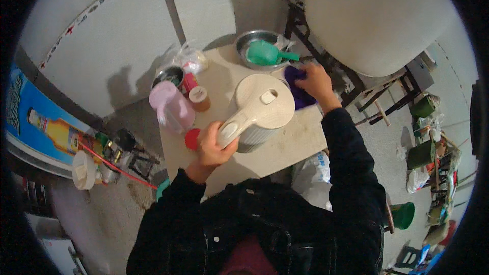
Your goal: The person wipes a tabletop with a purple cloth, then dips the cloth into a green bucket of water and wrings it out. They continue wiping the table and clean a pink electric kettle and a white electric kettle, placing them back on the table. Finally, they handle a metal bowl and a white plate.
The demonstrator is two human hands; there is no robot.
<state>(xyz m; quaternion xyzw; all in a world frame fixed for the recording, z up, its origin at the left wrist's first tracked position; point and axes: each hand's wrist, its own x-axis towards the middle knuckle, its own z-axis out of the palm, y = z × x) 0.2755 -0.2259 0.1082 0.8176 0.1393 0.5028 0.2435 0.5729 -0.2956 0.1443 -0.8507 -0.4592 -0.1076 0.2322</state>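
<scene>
My left hand (214,147) grips the handle of a cream lidded jug (263,103), which has a ribbed body and a button on the lid. The jug is above or on the light tabletop (282,156); its base is hidden. At the table's right side, the fingers of my right hand (316,84) are on a dark purple cloth (300,97), which they seem to grasp. That cloth lies close beside the jug. Left of my left hand are a red round object (192,139) and a pink plastic pitcher (175,107).
Behind the pitcher stand a lidded jar (199,97), a red box (190,83), a metal bowl (170,75) and plastic bags (193,59). A steel basin (244,47) holds a green scoop (263,52). A large pale rounded object (378,19) looms at the right.
</scene>
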